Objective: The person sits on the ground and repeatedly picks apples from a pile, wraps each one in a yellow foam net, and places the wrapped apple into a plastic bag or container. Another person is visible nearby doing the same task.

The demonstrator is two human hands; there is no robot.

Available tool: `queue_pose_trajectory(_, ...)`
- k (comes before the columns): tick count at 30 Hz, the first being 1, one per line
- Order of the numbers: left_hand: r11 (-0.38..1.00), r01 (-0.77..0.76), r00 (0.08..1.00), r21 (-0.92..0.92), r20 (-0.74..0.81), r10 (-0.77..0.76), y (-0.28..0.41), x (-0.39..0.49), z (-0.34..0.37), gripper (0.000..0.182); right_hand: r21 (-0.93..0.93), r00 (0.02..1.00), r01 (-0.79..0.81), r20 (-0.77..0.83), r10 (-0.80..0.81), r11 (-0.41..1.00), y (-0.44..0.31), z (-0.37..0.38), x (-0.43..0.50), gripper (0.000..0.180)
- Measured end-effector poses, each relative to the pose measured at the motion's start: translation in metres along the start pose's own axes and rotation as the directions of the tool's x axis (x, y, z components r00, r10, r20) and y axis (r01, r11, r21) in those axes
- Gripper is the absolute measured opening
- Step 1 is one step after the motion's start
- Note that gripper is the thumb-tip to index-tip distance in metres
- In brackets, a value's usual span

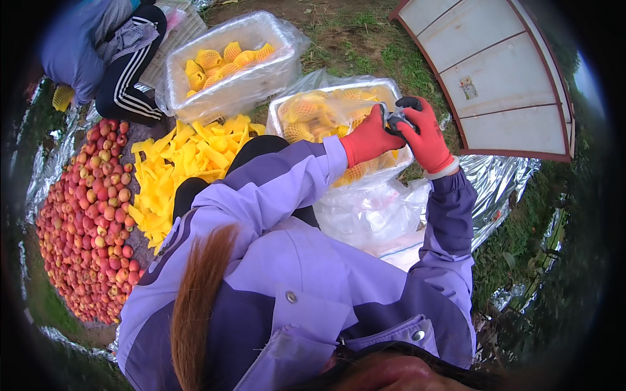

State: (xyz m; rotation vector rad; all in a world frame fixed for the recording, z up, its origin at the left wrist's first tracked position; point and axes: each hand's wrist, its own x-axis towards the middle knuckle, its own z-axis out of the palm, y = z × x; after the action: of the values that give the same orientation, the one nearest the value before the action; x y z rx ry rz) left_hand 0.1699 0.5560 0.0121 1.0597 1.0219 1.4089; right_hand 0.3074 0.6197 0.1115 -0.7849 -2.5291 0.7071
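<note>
My left hand (pixel 374 137), in a red glove with dark fingertips, is at the right side of a white foam crate (pixel 275 110). My right hand (pixel 430 137), gloved the same way, meets it there. Between their fingertips both hands pinch gathered clear plastic liner (pixel 359 108), which stretches from them across the crate. Under the film lie several fruits in yellow foam nets (pixel 302 108). My fingers hide the exact shape of the gathered plastic.
A second lined foam crate (pixel 173 90) holds netted fruit. Loose yellow foam nets (pixel 168 168) are heaped beside a large apple pile (pixel 100 210). Another person (pixel 78 54) bends at upper left. Clear plastic bags (pixel 371 207) lie near me; a metal-framed panel (pixel 494 73) stands right.
</note>
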Motion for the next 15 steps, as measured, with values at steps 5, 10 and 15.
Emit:
queue_pose_trajectory(5, 0.982, 0.000, 0.968, 0.187, -0.245, 0.046, 0.013, 0.016, -0.005, 0.050, -0.106, 0.978, 0.113, 0.188, -0.092, 0.988, 0.002, -0.014, 0.029, 0.040)
queue_pose_trajectory(10, 0.968, 0.234, 0.961, 0.085, -0.174, -0.217, 0.027, -0.009, -0.019, 0.047, 0.217, 0.977, 0.066, -0.212, -0.019, 0.974, 0.073, -0.017, 0.028, 0.054)
queue_pose_trajectory(15, 0.946, 0.115, 0.984, 0.305, -0.164, -0.067, 0.011, 0.004, -0.044, 0.047, 0.533, 0.955, -0.297, 0.140, 0.263, 0.792, 0.111, 0.126, -0.035, 0.039)
